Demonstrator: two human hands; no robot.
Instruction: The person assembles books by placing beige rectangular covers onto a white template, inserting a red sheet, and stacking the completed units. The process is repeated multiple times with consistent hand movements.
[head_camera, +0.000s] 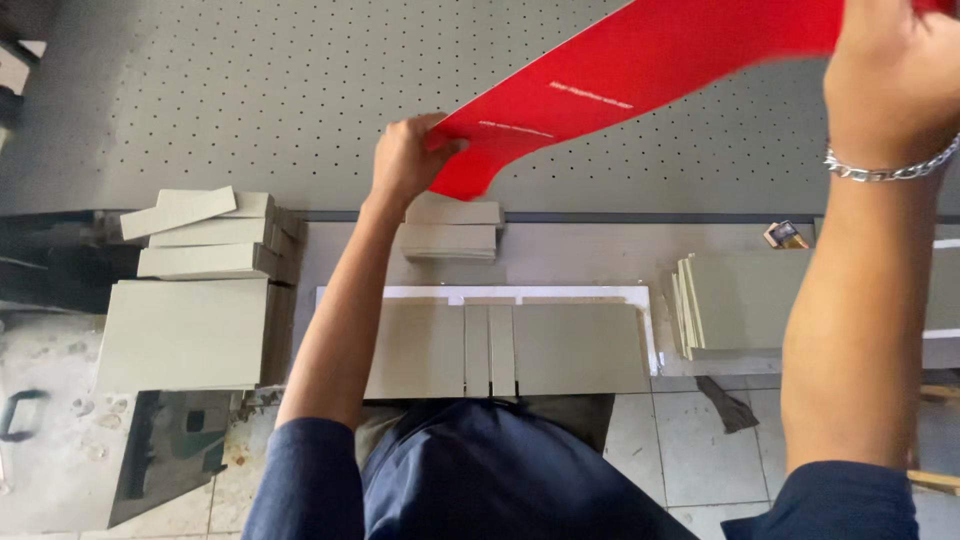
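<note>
Left hand (405, 160) pinched shut on the lower corner of a red sheet (620, 75), thumb on top, fingers curled beneath. Right hand (890, 75) raised at the far upper corner of the same sheet, closed on that edge, fingers out of frame, a silver chain bracelet (890, 165) round the wrist. Red sheet held in the air, stretched slantwise between both hands, above the grey perforated table (250, 90). Just below the sheet's lower corner, a small stack of grey strips (450, 235). Nearer the body than the sheet, grey board panels (510, 350) laid side by side on a white backing. Below the sheet's right end, a leaning stack of grey boards (740, 300). Well left of the sheet, piled grey boards (200, 290) in several sizes.
</note>
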